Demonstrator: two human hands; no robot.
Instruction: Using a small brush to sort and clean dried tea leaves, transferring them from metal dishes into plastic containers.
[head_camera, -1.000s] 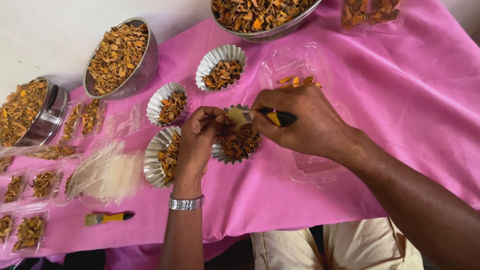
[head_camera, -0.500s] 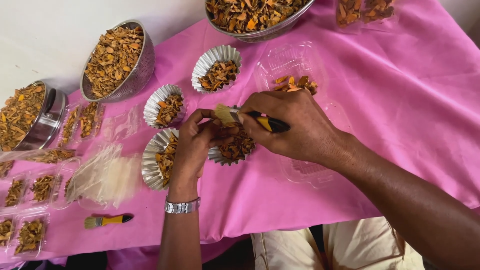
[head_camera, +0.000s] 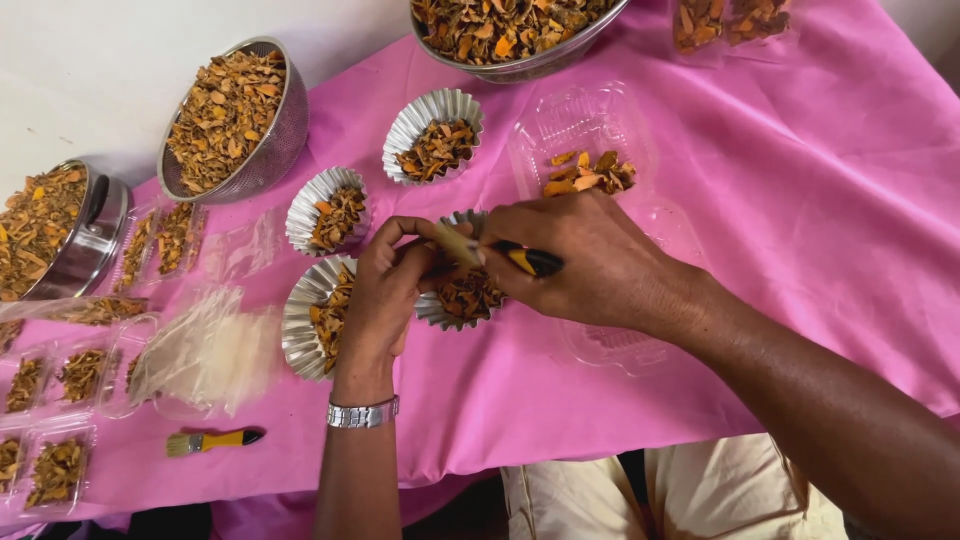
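one head-worn view – looking steeply down, close over the pink-clothed table (head_camera: 800, 200).

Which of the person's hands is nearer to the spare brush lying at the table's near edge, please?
The left. The left hand is above and to the right of the spare brush, with its wrist closest to it. The right hand is farther right, holding another brush.

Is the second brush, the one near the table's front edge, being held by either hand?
No. The spare brush lies untouched on the pink cloth, while the right hand holds another brush.
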